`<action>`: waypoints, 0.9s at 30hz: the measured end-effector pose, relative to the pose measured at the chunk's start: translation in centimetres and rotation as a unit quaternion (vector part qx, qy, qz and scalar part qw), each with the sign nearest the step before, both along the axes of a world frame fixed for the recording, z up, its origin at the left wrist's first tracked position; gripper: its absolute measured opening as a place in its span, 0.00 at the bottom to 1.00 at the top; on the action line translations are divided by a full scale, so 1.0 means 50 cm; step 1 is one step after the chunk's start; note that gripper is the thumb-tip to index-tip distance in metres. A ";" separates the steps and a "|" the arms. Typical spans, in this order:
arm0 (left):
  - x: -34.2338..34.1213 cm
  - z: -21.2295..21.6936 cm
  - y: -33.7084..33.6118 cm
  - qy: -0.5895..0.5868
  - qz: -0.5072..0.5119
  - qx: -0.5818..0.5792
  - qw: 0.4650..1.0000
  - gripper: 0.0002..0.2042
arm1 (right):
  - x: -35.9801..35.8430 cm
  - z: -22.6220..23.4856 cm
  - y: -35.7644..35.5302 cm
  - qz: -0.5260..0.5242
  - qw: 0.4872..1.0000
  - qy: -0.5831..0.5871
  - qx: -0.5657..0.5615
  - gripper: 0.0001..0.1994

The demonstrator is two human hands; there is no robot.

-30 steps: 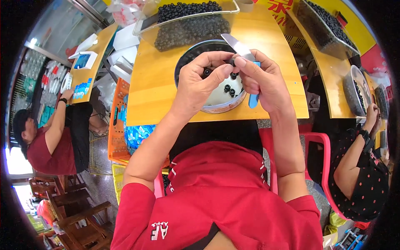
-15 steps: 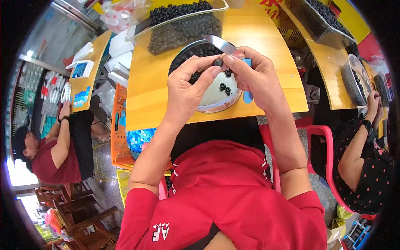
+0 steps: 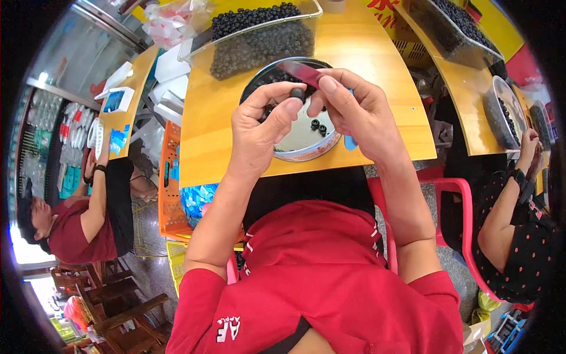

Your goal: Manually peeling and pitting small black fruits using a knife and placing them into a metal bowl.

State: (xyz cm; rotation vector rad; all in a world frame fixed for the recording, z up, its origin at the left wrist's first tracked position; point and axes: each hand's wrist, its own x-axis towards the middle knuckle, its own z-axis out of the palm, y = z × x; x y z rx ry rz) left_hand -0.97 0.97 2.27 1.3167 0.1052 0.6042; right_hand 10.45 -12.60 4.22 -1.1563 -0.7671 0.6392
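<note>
Between thumb and forefinger, my left hand (image 3: 258,124) pinches a small round black piece (image 3: 297,94), with its dark domed side showing. My right hand (image 3: 367,115) is closed around a knife with a light blue handle (image 3: 350,143). Its shiny blade (image 3: 299,73) points to the upper left, a little above the black piece and apart from it. Below both hands stands a round tub (image 3: 308,154) with a pale inside. Several black ring-like pieces (image 3: 319,127) lie in it, partly hidden by my hands.
A clear bin (image 3: 262,47) heaped with black pieces stands at the back of the wooden table (image 3: 368,53). An orange crate (image 3: 171,194) is left of the table. A person in dark red (image 3: 76,233) works at the left, another in dotted black (image 3: 513,248) at the right.
My left hand has drawn the black piece slightly left, away from my right hand. The knife blade has come down and left, and its fingers have spread from the piece.
</note>
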 end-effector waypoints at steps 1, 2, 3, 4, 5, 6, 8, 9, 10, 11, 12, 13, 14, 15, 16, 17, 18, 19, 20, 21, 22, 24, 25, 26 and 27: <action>0.000 -0.002 0.002 0.000 0.001 0.000 1.000 0.10 | -0.001 -0.004 0.001 0.005 0.999 -0.035 0.011 0.14; -0.001 -0.004 0.004 -0.011 -0.002 -0.009 1.000 0.10 | -0.003 -0.006 0.002 0.011 0.997 -0.070 0.022 0.15; -0.002 -0.006 0.005 -0.022 -0.004 -0.019 1.000 0.10 | -0.004 -0.004 0.001 0.011 0.997 -0.070 0.022 0.15; -0.002 -0.006 0.006 -0.022 -0.004 -0.019 1.000 0.10 | -0.006 -0.002 0.001 0.005 0.995 -0.102 0.014 0.15; -0.003 -0.006 0.006 -0.022 -0.007 -0.031 0.999 0.10 | -0.008 0.000 0.001 -0.002 0.991 -0.134 0.006 0.15; -0.004 -0.006 0.006 -0.021 -0.011 -0.042 0.999 0.10 | -0.009 0.000 0.002 -0.001 0.991 -0.134 0.006 0.15; -0.004 -0.006 0.004 -0.025 -0.015 -0.052 0.998 0.10 | -0.010 0.000 0.003 -0.003 0.992 -0.123 0.010 0.15; -0.003 -0.005 0.004 -0.030 -0.020 -0.060 0.998 0.10 | -0.009 0.000 0.003 -0.003 0.992 -0.123 0.010 0.15; -0.003 -0.005 0.004 -0.030 -0.020 -0.060 0.998 0.10 | -0.008 -0.002 0.002 -0.003 0.992 -0.126 0.007 0.14; -0.002 -0.006 0.004 -0.033 -0.024 -0.071 0.997 0.10 | -0.006 -0.005 0.001 -0.002 0.992 -0.129 0.004 0.14; -0.001 -0.007 0.005 -0.037 -0.029 -0.082 0.996 0.10 | -0.002 -0.009 0.001 -0.003 0.992 -0.129 0.004 0.14; -0.001 -0.006 0.005 -0.036 -0.030 -0.082 0.996 0.10 | 0.004 -0.014 0.002 0.004 0.992 -0.123 0.010 0.14; -0.001 -0.004 0.007 -0.035 -0.045 -0.084 0.995 0.10 | 0.006 -0.017 0.002 0.010 0.993 -0.116 0.016 0.14; 0.000 -0.003 0.009 -0.035 -0.059 -0.086 0.994 0.10 | 0.005 -0.015 0.002 0.010 0.993 -0.116 0.016 0.14; 0.001 -0.002 0.009 -0.034 -0.059 -0.086 0.994 0.10 | 0.002 -0.011 0.000 -0.001 0.993 -0.118 0.008 0.13; 0.004 -0.001 0.009 -0.028 -0.063 -0.097 0.993 0.09 | 0.000 -0.008 0.000 -0.013 0.993 -0.120 0.001 0.13; 0.005 0.000 0.009 -0.023 -0.067 -0.109 0.992 0.10 | 0.000 -0.009 0.001 -0.014 0.993 -0.118 0.000 0.13; 0.008 0.004 0.009 -0.021 -0.067 -0.109 0.992 0.10 | 0.002 -0.010 0.002 -0.019 0.995 -0.095 0.005 0.13; 0.011 0.012 0.011 -0.009 -0.099 -0.161 0.982 0.10 | 0.003 -0.011 0.003 -0.024 0.997 -0.071 0.011 0.13; 0.014 0.016 0.017 0.002 -0.128 -0.212 0.969 0.12 | 0.005 -0.009 0.002 -0.023 0.997 -0.070 0.011 0.13; 0.017 0.017 0.033 0.024 -0.141 -0.208 0.968 0.15 | 0.009 -0.005 -0.001 -0.028 0.998 -0.052 0.005 0.13; 0.021 0.014 0.065 0.055 -0.152 -0.200 0.967 0.14 | 0.014 0.002 -0.006 -0.039 0.999 -0.024 0.008 0.13; 0.025 0.014 0.074 0.085 -0.164 -0.190 0.964 0.14 | 0.020 0.000 -0.008 -0.040 0.999 -0.023 0.008 0.13; 0.031 0.016 0.081 0.152 -0.133 -0.102 0.974 0.14 | 0.028 -0.002 -0.012 -0.035 0.999 -0.015 0.011 0.14; 0.039 0.015 0.083 0.152 -0.132 -0.103 0.974 0.14 | 0.032 -0.003 -0.013 -0.028 0.999 -0.007 0.015 0.14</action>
